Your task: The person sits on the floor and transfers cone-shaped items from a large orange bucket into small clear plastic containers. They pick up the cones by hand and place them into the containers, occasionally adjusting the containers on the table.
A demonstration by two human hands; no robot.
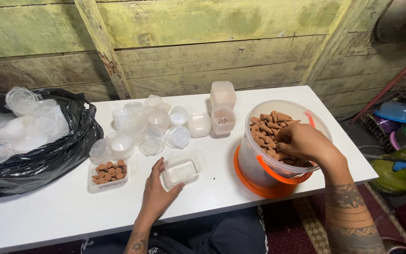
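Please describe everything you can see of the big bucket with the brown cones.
The bucket is round, clear plastic, with an orange handle hanging down its front and an orange lid under its base. It stands upright at the table's right front edge, about half full of brown cones. The right hand reaches inside, onto the cones.

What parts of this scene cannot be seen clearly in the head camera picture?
- Right hand fingertips: buried among the brown cones in the clear bucket, so any grip is hidden.
- Black bag: cut off by the left edge.
- Small tub behind: its speckled contents are too small to identify.
- Left hand rests beside the empty tray.
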